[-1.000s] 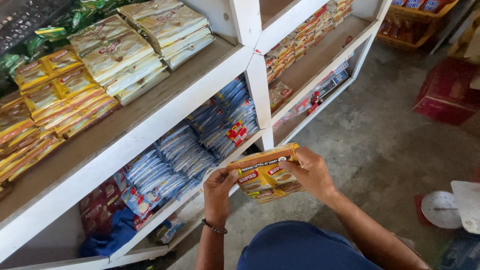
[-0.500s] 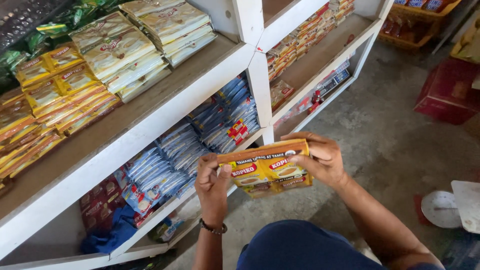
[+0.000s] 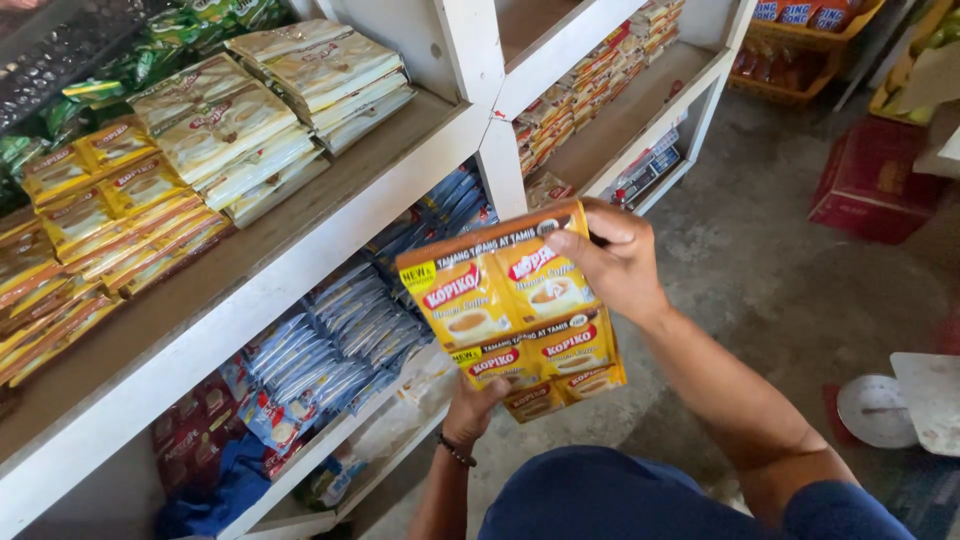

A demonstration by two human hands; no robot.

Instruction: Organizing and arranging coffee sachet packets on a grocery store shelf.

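Nearest the camera, the left hand (image 3: 470, 405) gripped the bottom edge of a strip of orange sachets (image 3: 515, 310), its fingers mostly hidden behind the glossy foil. The right hand (image 3: 610, 260) was closed over the strip's upper right corner, thumb across the front and fingers wrapped behind. The strip hung between the two hands in front of the shelving, held clear of it, its joined flat packets overlapping in tiers, each printed with a cup picture.

Just behind the strip stood a white-painted wooden shelf unit (image 3: 300, 270) with thick boards and a square upright. Its lower bay held shiny blue sachets (image 3: 340, 340) stacked on edge in slanting rows, with dark red packets (image 3: 190, 440) and a crumpled blue cloth-like bundle (image 3: 215, 490) at the left end. The upper board, bare worn wood at its front, carried flat piles of cream-coloured sachets (image 3: 270, 110) and, to their left, yellow-orange sachets (image 3: 90, 230). Green packets (image 3: 120, 75) lay behind those.

Farther right, another bay held small rows of reddish-orange packs (image 3: 590, 85). Beyond, on the rough grey concrete floor (image 3: 780, 260), sat a red plastic crate (image 3: 870, 180).
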